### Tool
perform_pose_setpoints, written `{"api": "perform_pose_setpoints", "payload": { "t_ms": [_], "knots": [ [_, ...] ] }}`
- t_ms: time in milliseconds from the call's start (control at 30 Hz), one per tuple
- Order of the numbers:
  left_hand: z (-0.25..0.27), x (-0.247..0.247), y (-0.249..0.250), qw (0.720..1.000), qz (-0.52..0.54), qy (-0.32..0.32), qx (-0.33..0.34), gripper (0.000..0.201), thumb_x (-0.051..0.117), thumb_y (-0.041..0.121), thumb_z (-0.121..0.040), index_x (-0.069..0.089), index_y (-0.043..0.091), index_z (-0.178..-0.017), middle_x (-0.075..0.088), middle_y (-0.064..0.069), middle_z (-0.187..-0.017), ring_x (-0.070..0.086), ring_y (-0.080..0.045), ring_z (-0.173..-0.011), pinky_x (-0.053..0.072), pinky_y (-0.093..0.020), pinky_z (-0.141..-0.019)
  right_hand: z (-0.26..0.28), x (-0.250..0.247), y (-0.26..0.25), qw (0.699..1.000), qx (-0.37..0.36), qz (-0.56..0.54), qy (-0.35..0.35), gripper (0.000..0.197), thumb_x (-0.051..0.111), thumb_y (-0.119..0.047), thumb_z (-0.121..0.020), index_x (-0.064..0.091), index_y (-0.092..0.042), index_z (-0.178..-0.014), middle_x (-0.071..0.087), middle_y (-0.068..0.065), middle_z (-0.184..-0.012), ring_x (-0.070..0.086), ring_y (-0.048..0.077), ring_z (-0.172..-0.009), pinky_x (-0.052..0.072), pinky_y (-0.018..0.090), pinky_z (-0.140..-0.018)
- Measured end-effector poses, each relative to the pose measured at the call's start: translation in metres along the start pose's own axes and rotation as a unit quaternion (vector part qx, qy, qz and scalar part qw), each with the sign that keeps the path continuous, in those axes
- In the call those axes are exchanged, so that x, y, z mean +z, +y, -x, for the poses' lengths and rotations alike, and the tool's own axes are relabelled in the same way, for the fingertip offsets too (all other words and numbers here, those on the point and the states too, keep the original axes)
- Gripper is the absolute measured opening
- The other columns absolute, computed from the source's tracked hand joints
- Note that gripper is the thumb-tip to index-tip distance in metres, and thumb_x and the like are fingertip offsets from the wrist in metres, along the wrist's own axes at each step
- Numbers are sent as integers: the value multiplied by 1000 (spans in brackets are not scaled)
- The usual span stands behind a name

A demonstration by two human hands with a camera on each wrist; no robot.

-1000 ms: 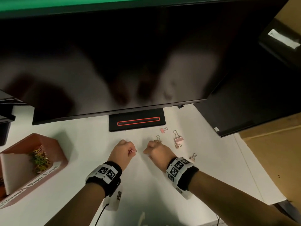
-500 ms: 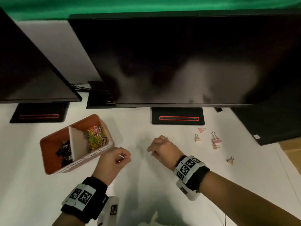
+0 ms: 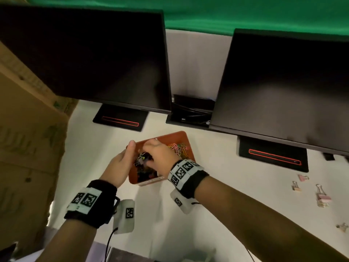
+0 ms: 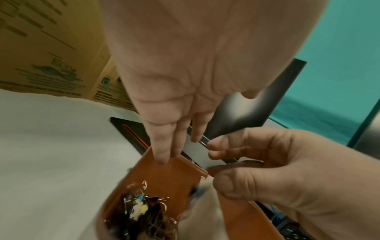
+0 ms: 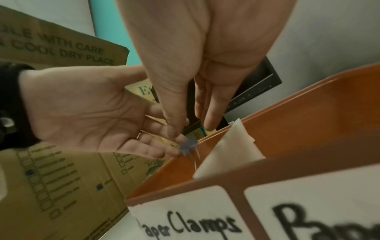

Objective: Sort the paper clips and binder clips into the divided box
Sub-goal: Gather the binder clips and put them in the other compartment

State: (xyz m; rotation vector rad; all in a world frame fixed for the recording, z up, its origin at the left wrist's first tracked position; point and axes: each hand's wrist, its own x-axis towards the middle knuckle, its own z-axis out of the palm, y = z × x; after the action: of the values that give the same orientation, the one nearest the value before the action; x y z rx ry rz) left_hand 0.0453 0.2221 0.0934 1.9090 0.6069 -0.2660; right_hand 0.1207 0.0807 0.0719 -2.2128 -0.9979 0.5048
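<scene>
Monitors (image 3: 90,53) loom over the white desk (image 3: 217,214) where I've got both hands above the orange divided box (image 3: 177,138), over its left compartment labelled "Paper Clamps" in the right wrist view. My left hand (image 3: 118,167) is opened out, palm up, fingers straight beside the box rim; my right hand (image 3: 160,154) pinches down at a small blurred blue clip (image 5: 188,147), though I cannot tell whether it has let go. My worry: the clip sits right at the rim beside the white divider (image 5: 228,149), so a sloppy release could drop it outside or into the coloured paper clips (image 3: 178,148). Only the head view shows the pink binder clips (image 3: 323,197) left on the desk, well apart; only the left wrist view shows the dark binder clips (image 4: 144,216) piled inside.
</scene>
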Motion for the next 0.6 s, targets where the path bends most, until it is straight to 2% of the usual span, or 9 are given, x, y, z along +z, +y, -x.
{"api": "perform_pose_setpoints", "payload": {
  "t_ms": [100,167,233,300,433,467,533,600],
  "knots": [
    [6,9,10,998,25,-13,62,60,23,86,-72,57,51,-106,60,12,-121,54,-7,-116,37,-40,-107,16,-9,14,1000,4,-10,16,35,66,-14,-81,58,-15,-115,49,0,-125,51,17,-112,43,32,-101],
    [10,25,21,994,16,-19,104,58,24,80,-77,60,45,-105,61,17,-116,55,-3,-113,40,-37,-105,39,-19,30,1000,11,-3,29,33,65,-18,-82,59,-18,-114,50,-1,-123,51,16,-110,45,31,-97],
    [12,49,35,990,-2,-29,138,54,28,71,-84,62,36,-107,63,15,-111,56,-1,-108,43,-35,-100,70,-32,51,998,32,-1,48,29,63,-19,-84,61,-20,-113,53,-1,-121,51,17,-111,44,31,-97],
    [15,79,49,984,-16,-63,166,42,34,56,-91,62,29,-106,64,11,-107,57,1,-103,44,-31,-97,110,-47,78,995,67,6,72,27,61,-22,-86,62,-21,-113,55,0,-116,53,17,-107,46,32,-95],
    [17,162,74,961,-76,-129,231,15,52,27,-92,63,25,-103,61,12,-106,56,5,-96,45,-11,-84,209,-77,138,972,197,58,114,32,62,-25,-86,60,-25,-117,52,-1,-116,51,16,-110,43,28,-97],
    [18,187,80,954,-94,-149,243,16,54,24,-91,62,26,-105,59,12,-108,56,4,-97,45,-10,-82,237,-85,153,962,230,74,128,32,63,-26,-85,60,-26,-117,51,-1,-116,50,17,-111,43,28,-98],
    [21,237,88,938,-120,-192,264,19,58,23,-89,60,27,-107,55,11,-110,56,0,-98,48,-17,-83,290,-101,183,941,285,101,155,32,66,-27,-81,61,-27,-113,52,0,-113,51,19,-109,45,33,-97],
    [24,290,97,920,-152,-235,274,22,59,23,-88,58,30,-109,51,11,-112,55,-1,-99,46,-17,-85,342,-115,206,913,358,111,162,33,68,-31,-79,59,-28,-111,50,-1,-115,50,20,-110,44,32,-97]
  ]
}}
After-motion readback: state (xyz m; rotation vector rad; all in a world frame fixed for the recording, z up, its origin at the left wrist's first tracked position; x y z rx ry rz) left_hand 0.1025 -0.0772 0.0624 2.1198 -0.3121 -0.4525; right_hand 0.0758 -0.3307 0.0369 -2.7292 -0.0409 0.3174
